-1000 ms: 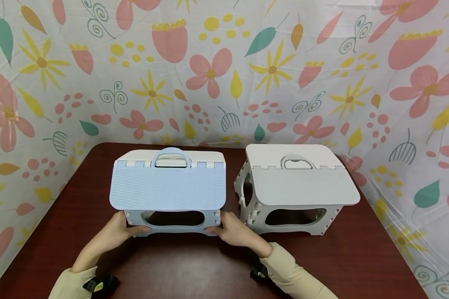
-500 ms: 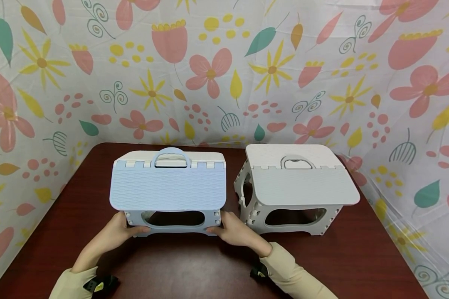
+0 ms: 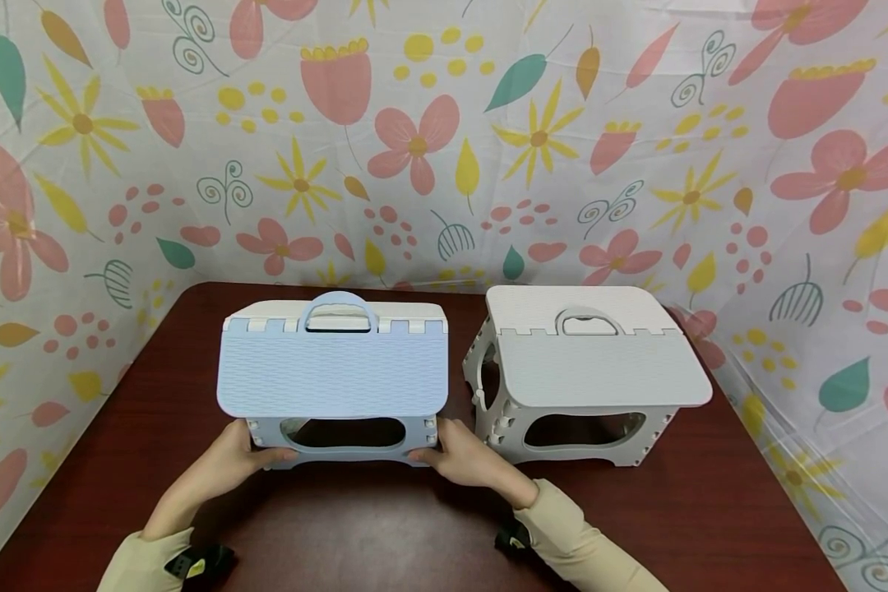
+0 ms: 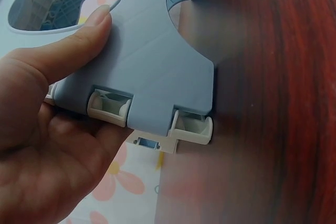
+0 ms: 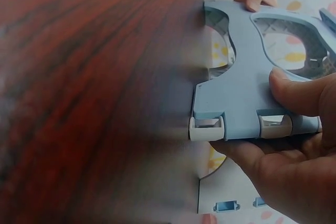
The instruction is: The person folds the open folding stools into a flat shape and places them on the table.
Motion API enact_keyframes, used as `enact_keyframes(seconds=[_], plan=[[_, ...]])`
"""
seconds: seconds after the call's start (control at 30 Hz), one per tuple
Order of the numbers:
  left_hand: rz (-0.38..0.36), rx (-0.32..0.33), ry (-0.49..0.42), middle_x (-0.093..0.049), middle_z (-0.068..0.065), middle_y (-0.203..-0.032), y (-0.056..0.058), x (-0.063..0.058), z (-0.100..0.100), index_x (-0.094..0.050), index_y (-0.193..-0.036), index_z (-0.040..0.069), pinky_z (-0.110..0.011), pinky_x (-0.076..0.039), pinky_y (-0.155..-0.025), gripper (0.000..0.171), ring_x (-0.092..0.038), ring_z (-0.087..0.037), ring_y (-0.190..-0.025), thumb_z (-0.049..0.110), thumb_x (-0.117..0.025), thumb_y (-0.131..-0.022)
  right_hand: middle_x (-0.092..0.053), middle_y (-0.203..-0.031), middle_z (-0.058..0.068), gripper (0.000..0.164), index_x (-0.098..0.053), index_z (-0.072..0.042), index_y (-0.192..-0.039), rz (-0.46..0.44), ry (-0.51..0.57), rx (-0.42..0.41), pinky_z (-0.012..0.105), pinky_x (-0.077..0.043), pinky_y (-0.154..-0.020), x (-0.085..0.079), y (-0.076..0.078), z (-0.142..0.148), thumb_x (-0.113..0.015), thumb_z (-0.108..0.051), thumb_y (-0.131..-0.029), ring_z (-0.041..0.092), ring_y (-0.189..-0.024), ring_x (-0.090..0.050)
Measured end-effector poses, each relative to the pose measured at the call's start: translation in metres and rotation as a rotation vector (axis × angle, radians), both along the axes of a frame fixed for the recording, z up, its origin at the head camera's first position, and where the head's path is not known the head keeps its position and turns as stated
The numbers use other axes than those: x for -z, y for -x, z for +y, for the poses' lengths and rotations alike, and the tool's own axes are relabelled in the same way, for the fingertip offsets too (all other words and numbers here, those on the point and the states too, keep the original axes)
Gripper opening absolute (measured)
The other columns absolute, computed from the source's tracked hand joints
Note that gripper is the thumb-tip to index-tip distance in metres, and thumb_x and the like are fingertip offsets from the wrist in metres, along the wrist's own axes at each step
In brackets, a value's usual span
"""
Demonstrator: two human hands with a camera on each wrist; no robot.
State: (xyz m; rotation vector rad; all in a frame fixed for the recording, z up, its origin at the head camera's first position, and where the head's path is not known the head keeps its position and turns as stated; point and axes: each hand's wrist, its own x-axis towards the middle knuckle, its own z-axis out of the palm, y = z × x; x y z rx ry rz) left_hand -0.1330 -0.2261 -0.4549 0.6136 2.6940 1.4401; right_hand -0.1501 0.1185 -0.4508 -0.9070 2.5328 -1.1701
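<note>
A blue and white folding step stool (image 3: 333, 374) stands on the left side of the table, its blue carrying handle (image 3: 338, 304) raised at the seam of the top. My left hand (image 3: 225, 460) grips the lower left corner of its blue front panel; in the left wrist view the thumb (image 4: 79, 45) lies across the panel, with the fingers behind it. At the opposite corner my right hand (image 3: 466, 456) grips the same panel, the thumb (image 5: 294, 90) on its face and the fingers behind the hinged edge. The stool's top hides most of its rear legs.
To the right, close beside my right hand, a grey-white folding stool (image 3: 599, 370) stands unfolded with its top flat. The dark red wooden table (image 3: 370, 526) extends toward me. Behind it hangs a flower-patterned curtain (image 3: 414, 238).
The blue stool's white rear half has shifted very slightly, its back edge a little lower in view. Both hands keep their places, and the grey-white stool stays still.
</note>
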Motion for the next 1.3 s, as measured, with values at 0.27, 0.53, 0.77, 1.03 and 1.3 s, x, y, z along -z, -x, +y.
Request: enact_keyframes(seconds=[0.27, 0.53, 0.77, 1.03, 1.3], plan=[[-0.002, 0.015, -0.020, -0.058, -0.019, -0.119, -0.0002, -0.0019, 0.0002, -0.040, -0.133, -0.002, -0.023, -0.048, -0.071, 0.069, -0.055, 0.001, -0.092, 0.006, -0.080, -0.077, -0.072, -0.100, 0.004, 0.034, -0.059, -0.002, -0.120, -0.016, 0.014, -0.007, 0.021, -0.048, -0.075, 0.0005, 0.0004, 0.0010, -0.069, -0.017, -0.090, 0.000, -0.082, -0.057], [0.001, 0.026, -0.023, -0.058, -0.020, -0.120, -0.0004, -0.0019, -0.0004, -0.040, -0.133, -0.002, -0.023, -0.048, -0.071, 0.069, -0.056, 0.000, -0.095, 0.008, -0.080, -0.077, -0.071, -0.099, 0.004, 0.034, -0.059, -0.002, -0.120, -0.031, 0.016, -0.008, 0.021, -0.047, -0.075, 0.0007, 0.0008, 0.0012, -0.068, -0.016, -0.090, 0.000, -0.081, -0.055], [0.025, 0.016, -0.014, -0.057, -0.015, -0.121, 0.0007, 0.0011, 0.0003, -0.039, -0.134, 0.000, -0.022, -0.048, -0.074, 0.071, -0.057, -0.001, -0.098, 0.006, -0.081, -0.076, -0.071, -0.098, 0.004, 0.029, -0.060, -0.004, -0.116, -0.036, 0.018, -0.007, 0.020, -0.047, -0.075, 0.0005, 0.0015, 0.0013, -0.068, -0.015, -0.090, 0.000, -0.081, -0.055], [0.026, 0.031, -0.035, -0.057, -0.018, -0.119, -0.0002, 0.0002, 0.0014, -0.039, -0.133, -0.001, -0.022, -0.048, -0.074, 0.070, -0.056, 0.001, -0.096, 0.007, -0.080, -0.076, -0.071, -0.098, 0.004, 0.027, -0.061, -0.005, -0.114, -0.043, 0.011, -0.005, 0.021, -0.047, -0.075, 0.0003, 0.0018, 0.0016, -0.068, -0.015, -0.090, 0.001, -0.081, -0.056], [0.015, 0.032, -0.032, -0.060, -0.019, -0.114, 0.0002, 0.0006, 0.0011, -0.043, -0.128, -0.003, -0.022, -0.047, -0.071, 0.063, -0.054, 0.004, -0.091, 0.006, -0.080, -0.077, -0.071, -0.097, 0.004, 0.025, -0.062, -0.004, -0.112, -0.044, 0.016, -0.004, 0.022, -0.048, -0.076, 0.0003, 0.0028, 0.0012, -0.069, -0.015, -0.089, 0.002, -0.083, -0.057]])
